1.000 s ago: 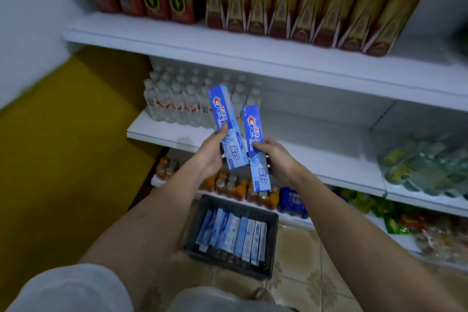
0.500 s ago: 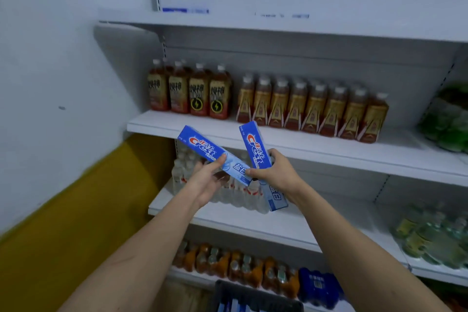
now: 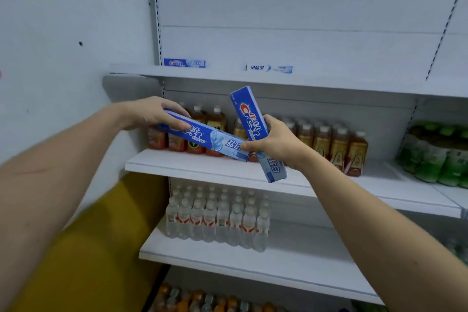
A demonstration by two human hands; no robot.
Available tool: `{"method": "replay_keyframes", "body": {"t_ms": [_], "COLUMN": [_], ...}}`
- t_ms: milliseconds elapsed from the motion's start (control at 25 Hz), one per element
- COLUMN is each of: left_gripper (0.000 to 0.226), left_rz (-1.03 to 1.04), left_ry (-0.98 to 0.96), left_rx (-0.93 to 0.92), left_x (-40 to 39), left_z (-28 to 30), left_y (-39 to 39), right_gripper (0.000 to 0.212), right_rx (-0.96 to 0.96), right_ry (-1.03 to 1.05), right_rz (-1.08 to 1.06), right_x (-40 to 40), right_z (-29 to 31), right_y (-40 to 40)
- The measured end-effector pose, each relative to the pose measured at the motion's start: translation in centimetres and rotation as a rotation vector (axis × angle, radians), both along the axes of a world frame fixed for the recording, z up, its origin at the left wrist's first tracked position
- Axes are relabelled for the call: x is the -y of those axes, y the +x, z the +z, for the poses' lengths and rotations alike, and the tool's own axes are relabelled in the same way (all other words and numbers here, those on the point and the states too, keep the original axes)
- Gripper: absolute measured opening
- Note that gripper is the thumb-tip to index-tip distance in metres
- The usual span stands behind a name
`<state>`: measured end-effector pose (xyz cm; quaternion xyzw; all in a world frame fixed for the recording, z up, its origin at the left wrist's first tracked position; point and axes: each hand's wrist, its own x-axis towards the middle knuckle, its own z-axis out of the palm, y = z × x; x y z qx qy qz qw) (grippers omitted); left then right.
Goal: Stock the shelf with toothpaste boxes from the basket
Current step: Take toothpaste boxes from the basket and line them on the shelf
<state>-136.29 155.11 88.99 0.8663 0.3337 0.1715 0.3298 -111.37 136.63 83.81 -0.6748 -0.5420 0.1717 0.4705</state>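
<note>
- Left hand [image 3: 154, 113]: closed from above over the left end of a long blue-and-white cardboard toothpaste box [image 3: 210, 138], held nearly level and slanting down to the right. Its right end touches the right hand's thumb. Risk: the grip sits at one end only, so the free length may swing or twist loose when the box is raised.
- Second blue cardboard toothpaste box [image 3: 254, 124]: stands steeply tilted, top leaning left, its lower end hanging in front of the front edge of the middle white shelf [image 3: 177, 168]. The two boxes cross near that thumb; if one is moved first, it may lever the other out of its grip.
- Right hand [image 3: 278, 142]: wrapped around the middle of the tilted box, fingers behind, thumb in front. This hold looks the firmer of the two.
- Top white metal shelf [image 3: 329, 82]: carries two toothpaste boxes lying flat, one at its left end [image 3: 184, 62] and one nearer the middle [image 3: 269, 68]. This is probably the destination. It lies above both hands, so a box set blind on the front edge could tip back off.
- Brown tea bottles [image 3: 334, 145]: ranked on the middle shelf just behind the hands; a dropped box could knock them over.
- The basket is not in view.
</note>
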Motion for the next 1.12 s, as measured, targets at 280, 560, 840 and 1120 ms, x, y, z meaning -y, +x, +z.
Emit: {"method": "replay_keyframes", "body": {"t_ms": [280, 560, 840, 1120], "left_gripper": [0.040, 0.052, 0.048, 0.038], "left_rz": [-0.131, -0.111, 0.098, 0.164], "left_ry": [0.206, 0.258, 0.309, 0.366], "left_rx": [-0.418, -0.431, -0.419, -0.292], "left_x": [0.6, -2.6, -6.8, -14.4], "left_z": [6.8, 11.2, 16.4, 17.8], "left_y": [7.0, 11.1, 9.9, 10.2], "right_gripper": [0.059, 0.048, 0.041, 0.044], "right_rx": [0.091, 0.108, 0.162, 0.188], "right_ry": [0.070, 0.091, 0.058, -0.005], "right_rz": [0.075, 0.119, 0.077, 0.003], "right_x": [-2.9, -7.4, -12.8, -20.5], "right_z": [6.7, 11.5, 16.5, 20.0], "right_y": [2.2, 6.7, 9.9, 11.6]}}
